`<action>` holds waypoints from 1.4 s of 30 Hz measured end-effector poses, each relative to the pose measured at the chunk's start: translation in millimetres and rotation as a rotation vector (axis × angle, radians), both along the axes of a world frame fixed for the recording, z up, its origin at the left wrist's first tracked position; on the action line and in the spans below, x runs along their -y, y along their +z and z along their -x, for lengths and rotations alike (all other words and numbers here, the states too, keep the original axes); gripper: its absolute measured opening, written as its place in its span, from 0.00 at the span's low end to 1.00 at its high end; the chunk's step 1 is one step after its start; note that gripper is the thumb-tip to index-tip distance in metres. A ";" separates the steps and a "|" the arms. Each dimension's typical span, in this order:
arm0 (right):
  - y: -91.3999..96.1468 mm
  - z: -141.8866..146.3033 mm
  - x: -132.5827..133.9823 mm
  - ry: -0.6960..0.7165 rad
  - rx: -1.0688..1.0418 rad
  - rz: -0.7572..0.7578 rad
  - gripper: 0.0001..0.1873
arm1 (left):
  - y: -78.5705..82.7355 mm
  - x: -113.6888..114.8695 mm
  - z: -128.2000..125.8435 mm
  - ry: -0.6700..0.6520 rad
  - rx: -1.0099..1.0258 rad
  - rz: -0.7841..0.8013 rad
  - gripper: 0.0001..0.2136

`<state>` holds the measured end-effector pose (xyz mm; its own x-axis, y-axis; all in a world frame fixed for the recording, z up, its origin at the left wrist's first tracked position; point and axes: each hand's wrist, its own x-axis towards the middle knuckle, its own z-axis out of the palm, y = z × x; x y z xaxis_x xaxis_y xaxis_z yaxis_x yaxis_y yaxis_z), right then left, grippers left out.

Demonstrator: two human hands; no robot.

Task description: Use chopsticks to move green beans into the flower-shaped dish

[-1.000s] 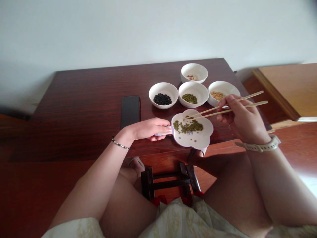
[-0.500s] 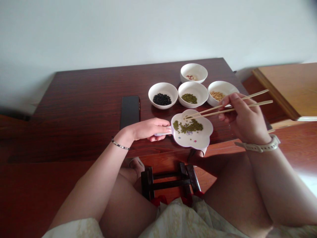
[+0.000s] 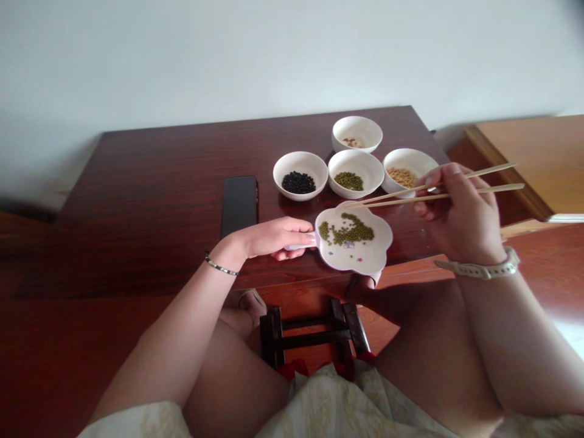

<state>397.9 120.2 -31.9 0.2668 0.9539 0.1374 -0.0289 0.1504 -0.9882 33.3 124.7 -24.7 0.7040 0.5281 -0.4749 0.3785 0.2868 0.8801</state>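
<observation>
I am steadying the plate point(image 3: 360, 258) with my left hand point(image 3: 274, 237), its grip curled shut on the plate's left rim. My right hand point(image 3: 460, 213) is pinching 2 chopsticks point(image 3: 401, 196), grip pressed around their far ends. Their tips are hanging over the plate's far rim, close together. I cannot tell whether a bean is sitting between them. The green beans point(image 3: 351, 231) are lying in a loose heap on the far half of the plate.

As I judge it, this is going best with the sticks held low and nearly level, closing lightly on 1 bean at a time. The left hand should be pressing the plate flat, since it is sitting right at the near edge of the surface point(image 3: 159, 182) and a tilt could be spilling beans off it.

Room is tight on the far side. The black bowl point(image 3: 298, 161), green bowl point(image 3: 356, 159) and yellow bowl point(image 3: 404, 159) are standing in a row just beyond the plate, with the far bowl point(image 3: 358, 126) behind them. The surface's right edge is running close under my right hand. The phone point(image 3: 239, 204) is lying left of the plate, and beyond it the surface is offering wide room.
</observation>
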 end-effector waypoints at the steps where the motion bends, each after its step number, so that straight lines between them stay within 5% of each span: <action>1: 0.0 -0.2 0.6 0.013 0.001 0.004 0.23 | 0.0 -0.1 0.1 -0.002 -0.001 0.000 0.18; 31: 19.3 -10.3 16.6 0.133 0.098 0.240 0.26 | -2.0 16.2 -8.3 0.065 -0.099 -0.151 0.19; 42: 13.5 -10.9 19.5 0.157 0.175 0.109 0.32 | 14.8 23.3 -5.9 0.083 -0.290 -0.356 0.17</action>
